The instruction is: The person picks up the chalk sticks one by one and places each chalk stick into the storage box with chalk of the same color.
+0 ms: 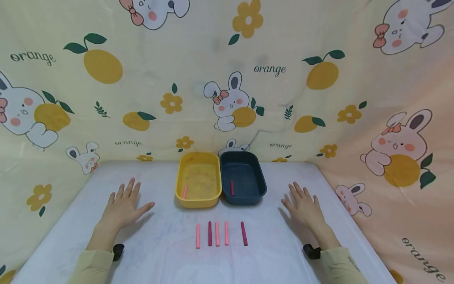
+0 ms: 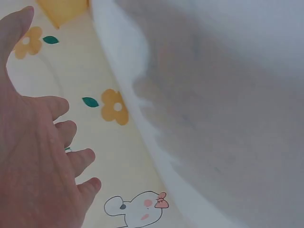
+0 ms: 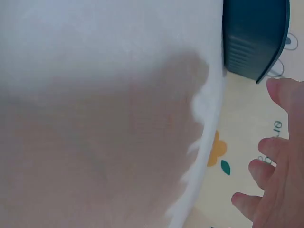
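Note:
Both hands hold nothing. My left hand (image 1: 122,207) is spread palm down on the left side of the white table, casting a shadow to its right. On the other side my right hand (image 1: 305,207) has its fingers extended too. Between them lies a row of thin crayon-like sticks: a light pink stick (image 1: 198,236), a dark red stick (image 1: 210,233), two more light pink sticks (image 1: 217,234) and another dark red stick (image 1: 244,233). Behind them a yellow bin (image 1: 198,203) contains one pink stick (image 1: 185,191), and a dark blue bin (image 1: 244,200) contains one dark red stick (image 1: 232,187).
The bins stand side by side at the back of the white table (image 1: 159,260). A patterned curtain (image 1: 191,59) with rabbits and oranges hangs behind the table and at its sides. Each wrist wears a black band, the left band (image 1: 118,251) and the right band (image 1: 312,251).

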